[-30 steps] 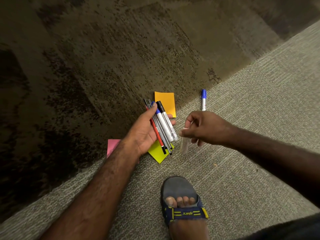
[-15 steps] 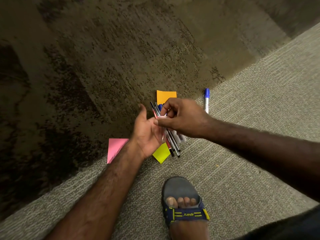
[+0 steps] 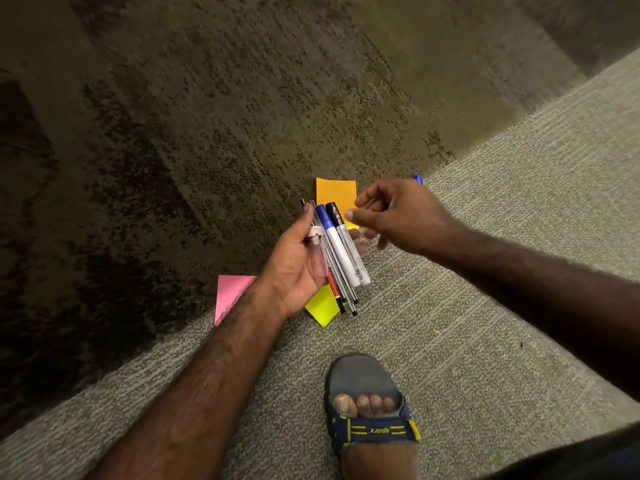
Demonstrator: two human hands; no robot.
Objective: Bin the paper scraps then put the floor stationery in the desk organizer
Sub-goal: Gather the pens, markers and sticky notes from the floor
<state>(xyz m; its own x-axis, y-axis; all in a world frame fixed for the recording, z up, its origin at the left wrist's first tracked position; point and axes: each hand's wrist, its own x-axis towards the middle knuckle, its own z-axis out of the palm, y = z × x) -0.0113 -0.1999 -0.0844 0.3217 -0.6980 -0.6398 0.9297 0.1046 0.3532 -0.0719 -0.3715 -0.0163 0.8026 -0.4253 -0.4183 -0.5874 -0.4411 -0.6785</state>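
Note:
My left hand (image 3: 294, 268) lies palm up over the carpet, holding a bundle of pens and markers (image 3: 341, 251) and a small clear tube with a pink cap (image 3: 318, 252) under the thumb. My right hand (image 3: 398, 214) hovers just right of the bundle, fingers loosely curled and apart, holding nothing. On the floor lie an orange sticky note (image 3: 335, 192), a pink sticky note (image 3: 229, 294) and a yellow sticky note (image 3: 322, 305). A blue marker's cap (image 3: 419, 179) peeks out behind my right hand.
The floor is dark mottled carpet (image 3: 207, 133) at the left and back, and lighter grey carpet (image 3: 502, 202) at the right and front. My foot in a blue and yellow sandal (image 3: 369, 410) stands at the bottom centre.
My right hand carried the clear tube to my left palm, let go of it and drew back to the right. My left thumb now holds the tube with the pens.

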